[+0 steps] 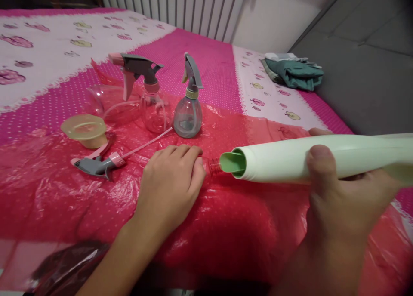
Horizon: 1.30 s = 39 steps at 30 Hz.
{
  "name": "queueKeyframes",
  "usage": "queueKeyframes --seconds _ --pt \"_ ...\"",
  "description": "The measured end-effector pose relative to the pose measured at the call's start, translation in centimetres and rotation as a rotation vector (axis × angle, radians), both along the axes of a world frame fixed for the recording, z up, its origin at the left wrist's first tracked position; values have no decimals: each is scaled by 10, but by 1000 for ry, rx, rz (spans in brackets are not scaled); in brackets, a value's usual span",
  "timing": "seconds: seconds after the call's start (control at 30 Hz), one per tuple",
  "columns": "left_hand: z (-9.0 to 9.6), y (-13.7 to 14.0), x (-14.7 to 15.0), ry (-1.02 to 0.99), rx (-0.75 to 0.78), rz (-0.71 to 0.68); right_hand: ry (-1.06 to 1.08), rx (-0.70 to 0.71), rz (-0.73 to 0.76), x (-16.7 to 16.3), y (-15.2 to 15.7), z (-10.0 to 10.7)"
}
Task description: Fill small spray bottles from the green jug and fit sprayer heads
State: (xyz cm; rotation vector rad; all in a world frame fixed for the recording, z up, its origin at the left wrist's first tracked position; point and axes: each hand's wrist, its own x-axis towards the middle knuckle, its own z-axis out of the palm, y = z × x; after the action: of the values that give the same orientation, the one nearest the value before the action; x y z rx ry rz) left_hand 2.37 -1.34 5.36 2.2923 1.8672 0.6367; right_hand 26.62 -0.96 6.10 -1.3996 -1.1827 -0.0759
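Observation:
My left hand (172, 180) is closed around a clear bottle whose threaded neck (214, 166) pokes out past the thumb; the fingers hide most of its body. In my right hand (338, 197) is a large pale green bottle (284, 156), tilted nearly level. Its green spout (229, 162) meets the small bottle's neck, or lies just in front of it. No liquid stream can be made out. Left of my left hand, a grey and pink spray trigger head (97, 162) lies on its side, its thin tube stretching to the right.
Upright behind my hands stand a pink-collared spray bottle (155, 111) and a grey spray bottle (188, 115). A yellowish bowl (84, 128) sits at left. Red plastic sheeting (226, 235) covers the patterned bedspread (206, 63). Folded clothes (293, 70) lie near the grey headboard (364, 68).

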Motion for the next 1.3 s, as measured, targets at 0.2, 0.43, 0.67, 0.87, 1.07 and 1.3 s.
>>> queueKeyframes --seconds 0.2,0.43,0.67,0.87,1.07,1.3 --pt "0 0 0 8 -6 3 -2 24 -11 0 1 1" --pt "-1 0 0 2 2 -3 -28 35 5 2 0 -1" --pt "-1 0 0 7 8 -2 -32 34 -3 0 0 1" --pt "1 0 0 19 -15 4 -37 46 0 0 1 0" --pt "-1 0 0 2 -1 2 -53 52 -4 2 0 -1" --pt "-2 1 1 -30 26 12 -84 91 -22 4 3 -1"
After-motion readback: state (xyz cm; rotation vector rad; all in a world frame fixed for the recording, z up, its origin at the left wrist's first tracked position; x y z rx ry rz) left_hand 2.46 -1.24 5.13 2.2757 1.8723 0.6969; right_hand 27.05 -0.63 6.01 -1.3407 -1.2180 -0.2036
